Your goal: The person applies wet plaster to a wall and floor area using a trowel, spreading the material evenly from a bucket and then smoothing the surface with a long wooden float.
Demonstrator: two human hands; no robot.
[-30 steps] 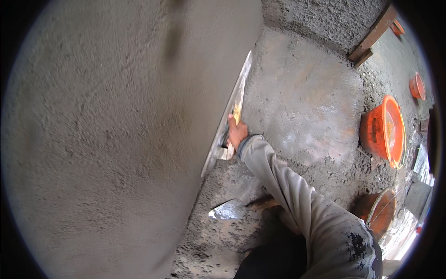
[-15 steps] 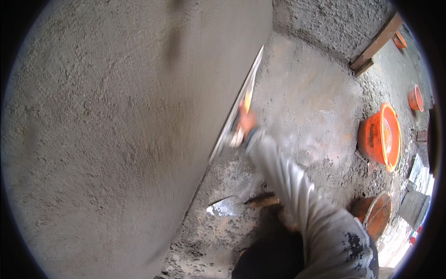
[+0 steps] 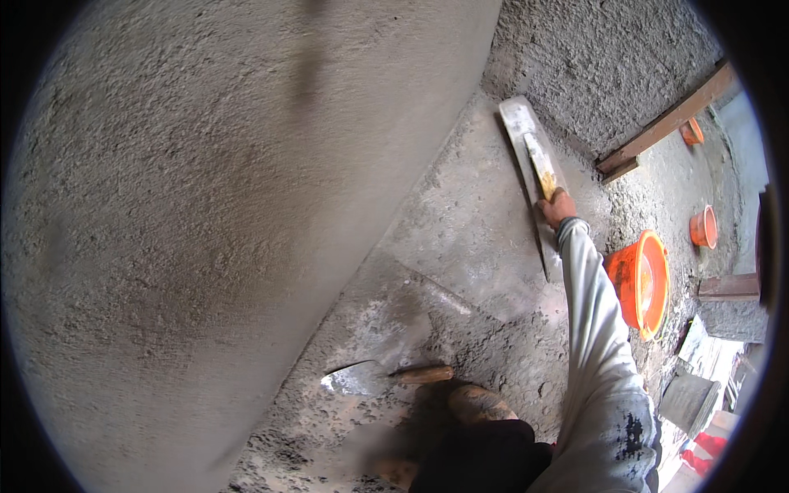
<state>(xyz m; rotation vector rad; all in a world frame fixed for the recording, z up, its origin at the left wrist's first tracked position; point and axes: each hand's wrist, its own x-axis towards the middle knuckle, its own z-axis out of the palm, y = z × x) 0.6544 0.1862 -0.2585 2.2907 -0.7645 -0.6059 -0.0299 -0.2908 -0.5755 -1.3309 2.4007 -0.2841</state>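
Clearly, right hand (image 3: 557, 207) is clenched around a plastering float (image 3: 530, 156) near an orange bucket (image 3: 639, 283).

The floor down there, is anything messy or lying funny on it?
Yes. A trowel lies flat on the gritty floor by the wall, with loose mortar scattered around it. The right hand holds a long float. An orange bucket lies tipped.

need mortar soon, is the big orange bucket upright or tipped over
Upright: the big orange bucket stands on the floor with its open rim upward. Its contents cannot be told.
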